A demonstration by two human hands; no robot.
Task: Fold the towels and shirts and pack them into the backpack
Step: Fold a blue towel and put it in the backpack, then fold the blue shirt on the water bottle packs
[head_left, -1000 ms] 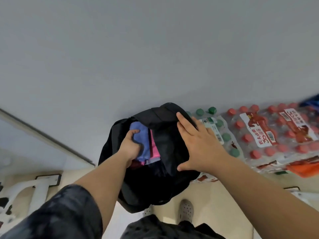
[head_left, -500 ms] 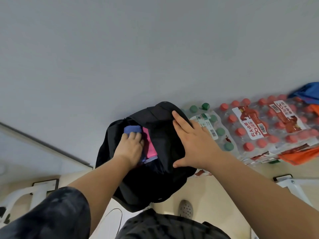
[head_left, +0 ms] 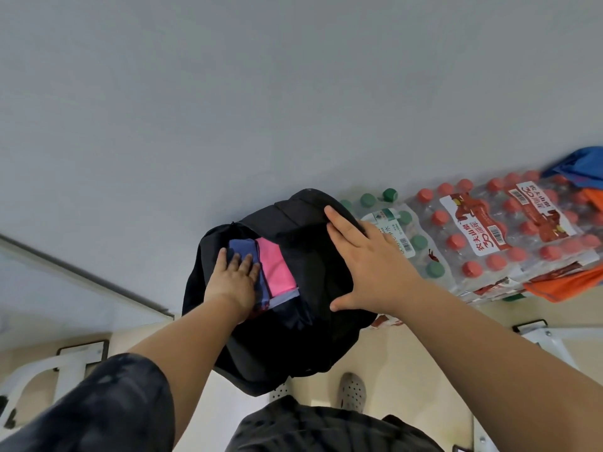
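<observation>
A black backpack (head_left: 293,337) stands against the grey wall with its top open. Inside it sit folded cloths side by side: a blue one (head_left: 241,247) and a pink one (head_left: 275,269), with a pale edge below the pink. My left hand (head_left: 233,278) lies flat on the blue cloth with fingers straight, pressing it down into the opening. My right hand (head_left: 365,262) rests spread on the backpack's front panel, fingertips at its top edge and thumb stretched toward me.
Shrink-wrapped packs of bottles with green caps (head_left: 408,243) and red caps (head_left: 509,230) lie to the right of the backpack. An orange cloth (head_left: 567,282) and a blue one (head_left: 584,164) lie on them. White furniture legs (head_left: 49,370) stand at the left; my shoe (head_left: 350,391) is below.
My left hand went from gripping the blue cloth's edge to lying flat on it, pushing it down. More of the pink cloth shows. The right hand stays on the backpack's front.
</observation>
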